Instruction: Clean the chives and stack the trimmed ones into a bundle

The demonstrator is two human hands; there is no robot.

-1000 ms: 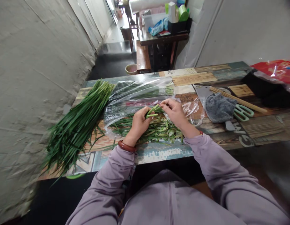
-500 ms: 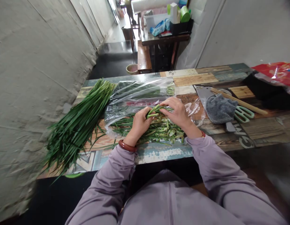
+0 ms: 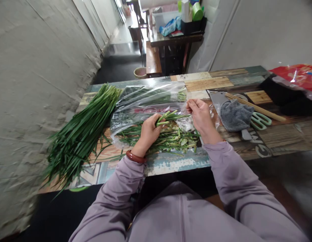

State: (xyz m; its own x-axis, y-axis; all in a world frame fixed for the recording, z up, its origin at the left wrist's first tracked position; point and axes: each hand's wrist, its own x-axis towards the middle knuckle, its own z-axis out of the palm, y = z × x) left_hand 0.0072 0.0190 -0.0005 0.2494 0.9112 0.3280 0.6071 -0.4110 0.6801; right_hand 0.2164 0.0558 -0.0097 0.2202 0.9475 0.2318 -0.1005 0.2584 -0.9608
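Observation:
My left hand (image 3: 148, 131) is closed around a small bunch of green chive stalks (image 3: 168, 117) whose cut ends point right. My right hand (image 3: 200, 116) is a little to the right of those ends, fingers pinched together on something too thin to make out. Below both hands lies a loose heap of chive trimmings (image 3: 173, 139) on a clear plastic bag (image 3: 145, 104). A big sheaf of long chives (image 3: 82, 131) lies on the table to the left.
On the patterned wooden table (image 3: 171, 163), right of my hands, are a grey cloth (image 3: 235, 116) over a cleaver blade (image 3: 216, 98), green-handled scissors (image 3: 262, 121) and a wooden stick (image 3: 254, 107). A red bag (image 3: 297, 75) sits far right. A wall runs close on the left.
My right hand has pulled away to the right and up from the stalk ends, pinching as it goes. My left hand has kept hold of the bunch in place.

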